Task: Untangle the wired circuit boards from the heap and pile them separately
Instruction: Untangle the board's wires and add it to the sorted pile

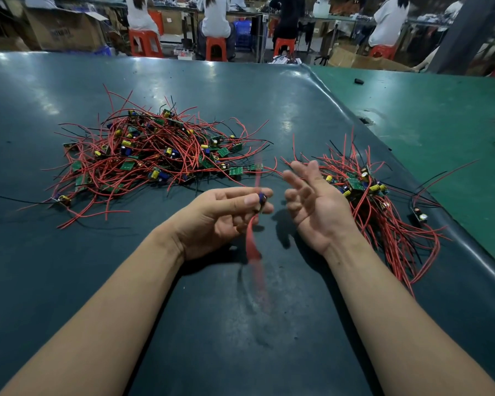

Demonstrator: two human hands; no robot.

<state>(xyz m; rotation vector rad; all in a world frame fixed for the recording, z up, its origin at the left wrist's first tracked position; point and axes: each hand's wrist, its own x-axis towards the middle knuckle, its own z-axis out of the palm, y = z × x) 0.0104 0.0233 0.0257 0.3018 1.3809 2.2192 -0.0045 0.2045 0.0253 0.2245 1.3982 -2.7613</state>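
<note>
Left hand (220, 212) pinches wired board (260, 200), red leads blurred; right hand (312, 201) open, palm up, beside sorted pile (377, 201); heap (155, 150) on table (240, 324); carton print unreadable

A: Big tangled heap (152, 151) on the left, small green boards with yellow and blue capacitors, red and black wires sprawling everywhere.

B: And the separate pile (377, 201) on the right, smaller, wires trailing toward the near edge; 1 blurred board (260, 200) aloft between them.
</note>
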